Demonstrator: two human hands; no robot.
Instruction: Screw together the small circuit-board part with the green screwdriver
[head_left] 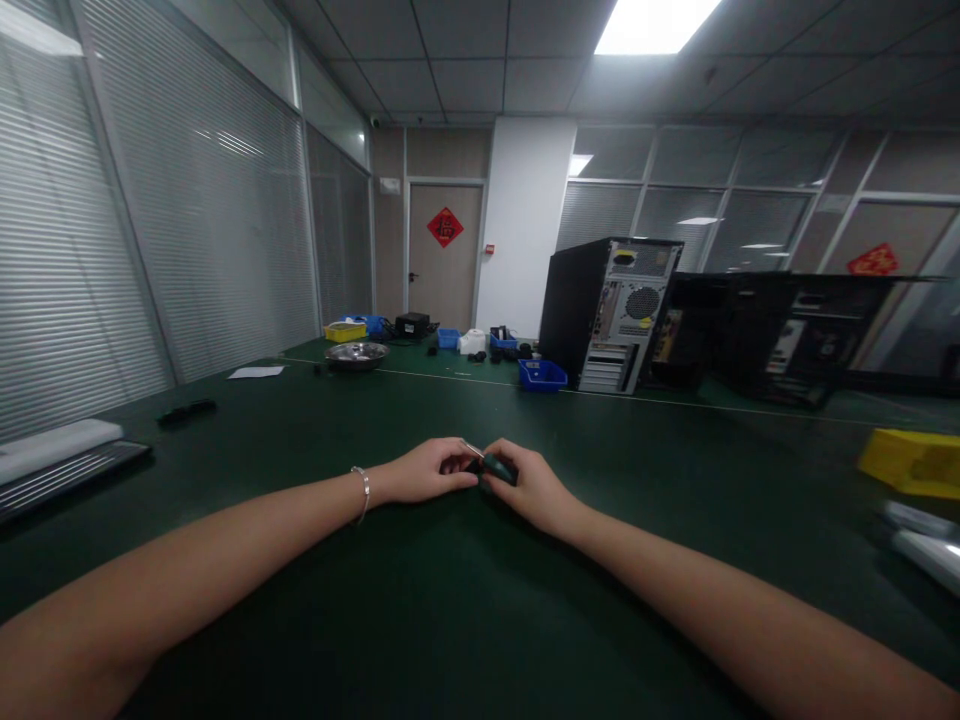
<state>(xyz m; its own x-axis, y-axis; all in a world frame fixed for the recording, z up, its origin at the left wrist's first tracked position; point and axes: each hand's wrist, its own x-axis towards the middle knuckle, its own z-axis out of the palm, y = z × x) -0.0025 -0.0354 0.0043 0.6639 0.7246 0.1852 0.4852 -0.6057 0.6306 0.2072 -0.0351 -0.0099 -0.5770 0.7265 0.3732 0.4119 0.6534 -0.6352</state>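
Note:
Both hands meet low over the green table [390, 600], near the middle of the view. My right hand [529, 485] is closed around the dark handle of a small screwdriver-like tool [498, 467], whose thin metal shaft points up and left toward the left fingertips. My left hand [431, 470], with a silver bracelet at the wrist, is closed with its fingers curled round a small dark piece [474, 466]. That piece is mostly hidden by the fingers and too small to name. The tool's tip lies at the left fingers.
A black computer tower [577, 310] stands beyond a blue bin [541, 375], with open cases further right. A metal bowl [356, 355] lies back left. A yellow bin [911, 462] is at right, a slatted panel [75, 475] at left.

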